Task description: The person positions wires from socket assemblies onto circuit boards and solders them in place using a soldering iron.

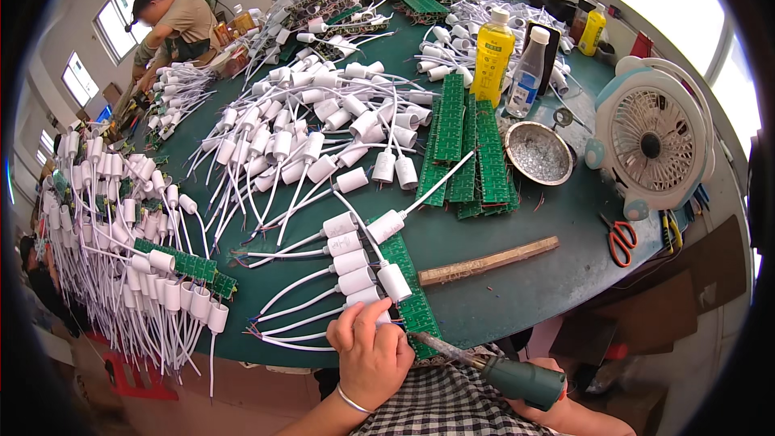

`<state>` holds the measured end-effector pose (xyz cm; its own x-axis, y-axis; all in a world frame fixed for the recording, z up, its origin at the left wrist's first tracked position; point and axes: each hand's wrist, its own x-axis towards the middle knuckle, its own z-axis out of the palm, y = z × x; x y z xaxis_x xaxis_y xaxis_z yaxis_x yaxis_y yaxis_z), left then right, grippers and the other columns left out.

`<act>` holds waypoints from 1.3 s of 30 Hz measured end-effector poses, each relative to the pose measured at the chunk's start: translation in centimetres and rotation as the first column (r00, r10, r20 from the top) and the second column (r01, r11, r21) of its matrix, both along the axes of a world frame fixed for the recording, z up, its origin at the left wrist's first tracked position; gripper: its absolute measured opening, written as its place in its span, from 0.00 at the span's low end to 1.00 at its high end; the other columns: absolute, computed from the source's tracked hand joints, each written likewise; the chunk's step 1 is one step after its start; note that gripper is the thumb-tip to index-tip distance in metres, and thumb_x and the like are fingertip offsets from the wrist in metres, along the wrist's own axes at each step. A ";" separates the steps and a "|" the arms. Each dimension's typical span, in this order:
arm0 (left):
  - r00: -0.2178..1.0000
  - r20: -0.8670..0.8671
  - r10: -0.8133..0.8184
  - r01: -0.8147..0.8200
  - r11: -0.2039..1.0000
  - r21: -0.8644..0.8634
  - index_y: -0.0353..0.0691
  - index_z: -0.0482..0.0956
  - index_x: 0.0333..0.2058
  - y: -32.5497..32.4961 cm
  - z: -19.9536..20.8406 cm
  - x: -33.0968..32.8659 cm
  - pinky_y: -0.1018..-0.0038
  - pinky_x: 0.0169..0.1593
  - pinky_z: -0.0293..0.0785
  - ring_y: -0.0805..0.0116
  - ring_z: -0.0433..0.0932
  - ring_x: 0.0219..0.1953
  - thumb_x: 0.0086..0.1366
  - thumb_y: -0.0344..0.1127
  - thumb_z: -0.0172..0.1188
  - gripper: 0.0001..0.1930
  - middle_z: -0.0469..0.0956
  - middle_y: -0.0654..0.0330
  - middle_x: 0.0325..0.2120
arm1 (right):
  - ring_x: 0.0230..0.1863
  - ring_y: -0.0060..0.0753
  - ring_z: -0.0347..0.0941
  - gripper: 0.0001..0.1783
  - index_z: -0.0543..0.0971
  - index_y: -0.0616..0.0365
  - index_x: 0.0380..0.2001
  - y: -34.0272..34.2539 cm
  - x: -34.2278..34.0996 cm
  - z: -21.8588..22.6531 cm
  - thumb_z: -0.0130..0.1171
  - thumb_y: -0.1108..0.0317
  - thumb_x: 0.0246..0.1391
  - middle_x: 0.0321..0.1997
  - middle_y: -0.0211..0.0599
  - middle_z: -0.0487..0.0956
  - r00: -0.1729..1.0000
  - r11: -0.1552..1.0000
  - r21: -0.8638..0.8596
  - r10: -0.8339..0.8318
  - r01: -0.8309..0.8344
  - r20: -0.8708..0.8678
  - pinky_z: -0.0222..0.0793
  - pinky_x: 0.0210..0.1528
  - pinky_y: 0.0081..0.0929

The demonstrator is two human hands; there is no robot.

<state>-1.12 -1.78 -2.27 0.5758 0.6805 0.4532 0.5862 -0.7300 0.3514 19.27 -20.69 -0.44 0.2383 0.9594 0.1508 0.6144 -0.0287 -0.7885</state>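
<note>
My left hand is closed around a white cylindrical lamp socket, mostly hidden by its fingers, at the near end of a green circuit board strip. My right hand grips a soldering iron by its dark green handle; the tip reaches the board's edge beside my left fingers. Several more white sockets with cables lie in a row along the board's left side. Two others, a socket and a socket, rest over the strip.
Heaps of white sockets cover the table's left and middle. Stacked green boards, a metal bowl, bottles, a fan, orange-handled scissors and a wooden bar are toward the right. Two people work farther back.
</note>
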 end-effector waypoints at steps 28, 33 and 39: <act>0.986 0.141 -0.088 0.083 0.996 0.041 0.46 0.76 0.27 0.1 -0.8 -1.2 0.57 0.57 0.60 0.48 0.64 0.53 0.41 0.24 0.68 0.13 0.72 0.59 0.47 | 0.40 0.33 0.73 0.16 0.74 0.66 0.47 -0.3 -0.6 0.7 0.57 0.75 0.55 0.36 0.40 0.77 0.891 0.989 -0.013 -0.137 0.146 -0.433 0.70 0.44 0.33; 0.986 0.146 -0.085 0.080 0.996 0.035 0.46 0.76 0.27 0.1 -0.7 -1.0 0.58 0.56 0.61 0.48 0.64 0.53 0.40 0.24 0.68 0.14 0.72 0.59 0.47 | 0.30 0.29 0.80 0.19 0.74 0.64 0.45 -1.0 -0.7 -0.2 0.56 0.78 0.47 0.30 0.38 0.81 0.799 0.987 -0.112 -0.157 0.113 -0.581 0.73 0.39 0.27; 0.988 0.134 -0.082 0.078 0.996 0.036 0.45 0.76 0.27 0.1 -0.6 -1.0 0.58 0.56 0.62 0.48 0.64 0.53 0.41 0.23 0.67 0.14 0.72 0.58 0.47 | 0.29 0.28 0.79 0.16 0.76 0.64 0.43 -0.6 0.2 -0.4 0.58 0.77 0.49 0.28 0.36 0.80 0.862 0.989 -0.145 -0.045 -0.033 -0.505 0.73 0.35 0.24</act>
<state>-2.08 -1.70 -2.87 0.5600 0.6193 0.5504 0.4739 -0.7843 0.4004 19.44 -21.31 -0.82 0.2498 0.9594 -0.1309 0.1321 -0.1677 -0.9769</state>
